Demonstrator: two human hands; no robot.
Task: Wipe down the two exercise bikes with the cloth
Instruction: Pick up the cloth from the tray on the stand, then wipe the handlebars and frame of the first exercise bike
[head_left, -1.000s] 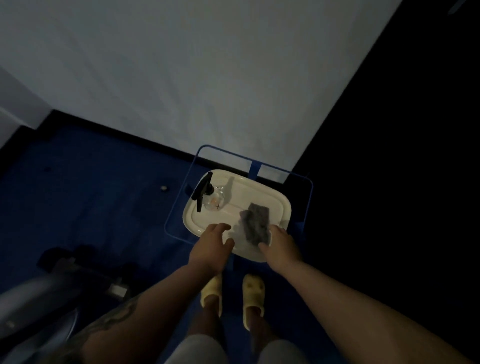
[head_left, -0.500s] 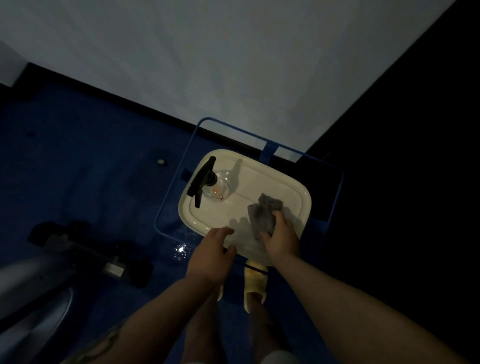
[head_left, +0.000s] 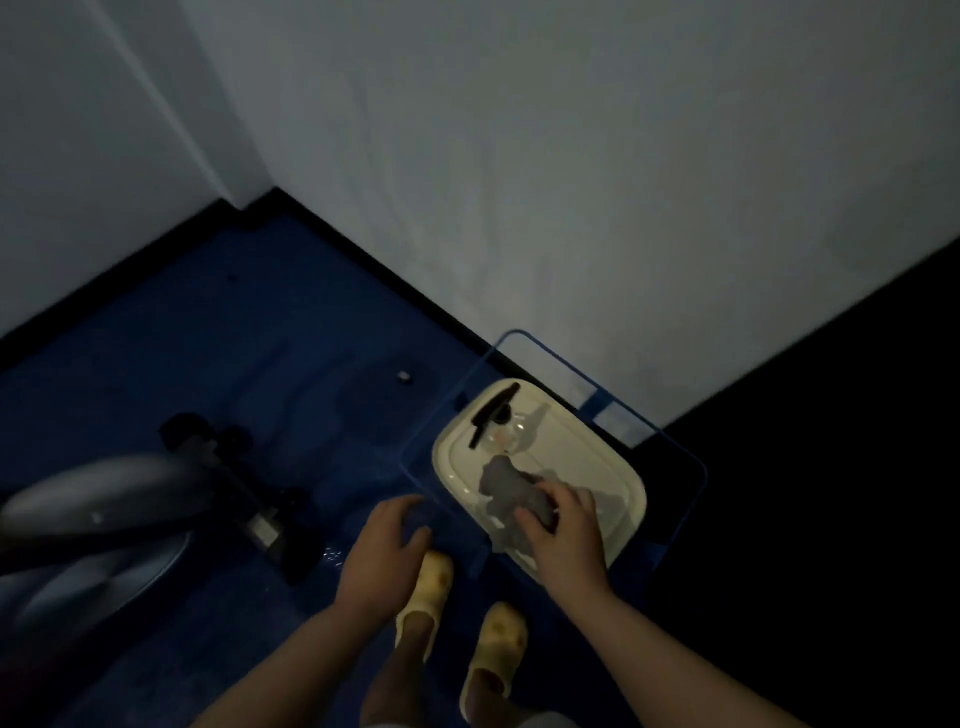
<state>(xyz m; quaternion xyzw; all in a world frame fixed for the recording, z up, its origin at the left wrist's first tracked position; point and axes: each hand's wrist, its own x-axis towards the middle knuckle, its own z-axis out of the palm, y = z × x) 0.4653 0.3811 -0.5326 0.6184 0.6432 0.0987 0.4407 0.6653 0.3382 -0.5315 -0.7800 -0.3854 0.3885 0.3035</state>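
Note:
A grey cloth (head_left: 506, 486) lies bunched on a cream lid (head_left: 597, 457) that tops a clear blue-rimmed box. My right hand (head_left: 563, 535) grips the cloth's near end with thumb and curled fingers. My left hand (head_left: 384, 545) hovers over the floor just left of the box, fingers relaxed and holding nothing. Part of one exercise bike (head_left: 104, 512) shows at the lower left, with its grey housing and black base foot. No second bike is in view.
A clear spray bottle (head_left: 496, 423) with a black trigger stands on the lid's far corner. The blue-rimmed box (head_left: 680, 499) sits against a white wall on blue floor. My feet in yellow slippers (head_left: 431, 587) stand just before the box. The right side is dark.
My right hand has closed round the cloth and gathered it from flat into a bunch. My left hand has come off the lid's edge and drifted left. The camera has swung left.

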